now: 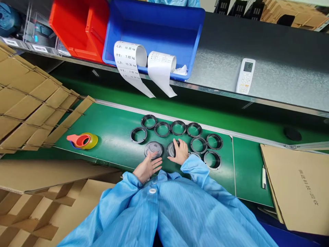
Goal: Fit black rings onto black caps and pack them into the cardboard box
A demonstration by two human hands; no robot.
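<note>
Grey discs lie side by side on the green mat: 1 disc (pixel 153 149) at 12 o'clock of your left hand (pixel 147 168), open, fingertips touching its edge; your right hand (pixel 180 152) cups the other (pixel 171 149). Round, matte plastic. Black rings (pixel 178 127) arc beyond.

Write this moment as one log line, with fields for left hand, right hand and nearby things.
left hand: open, fingertips at grey round plastic cap | right hand: resting on second grey round cap | nearby: black plastic rings on green mat
</note>
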